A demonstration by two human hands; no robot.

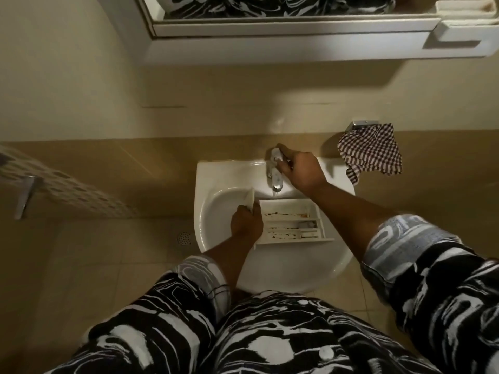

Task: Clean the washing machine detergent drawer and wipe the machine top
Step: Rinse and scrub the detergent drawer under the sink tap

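In the sink (216, 209), detergent drawer (290, 211), left hand (246, 221) gripping its left end, right hand (302, 168) clasping the tap (276, 182) above it

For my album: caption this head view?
Left hand holds the dirty drawer in the sink, right hand grips the tap.

Sink (270, 273), white: detergent drawer (291, 221) resting in basin, below tap (276, 180).

No legible text or labels.
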